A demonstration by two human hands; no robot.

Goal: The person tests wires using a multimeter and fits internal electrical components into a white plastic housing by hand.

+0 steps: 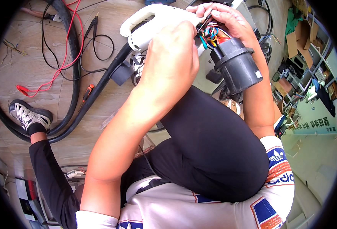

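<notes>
- white-handled connector (pixel 153 23) was up in front of me, beyond my raised knee (pixel 218 141), its coloured wires (pixel 214 34) bared right by my fingers.
- my right hand (pixel 233 21) had thumb and fingertips drawn together, pinching a thin dark piece (pixel 204 23) beside those wires.
- my left hand (pixel 172 55) was curled against the connector; its fingertips were hidden, so i could not tell what they pinched.
- a black cylinder (pixel 237 63) stood tilted at the other end of the wires, near my right forearm.
- a thick black cable (pixel 103 84) ran from the handle down to the tiled floor (pixel 23 66), where a red-handled screwdriver (pixel 88 91) lay near it.
</notes>
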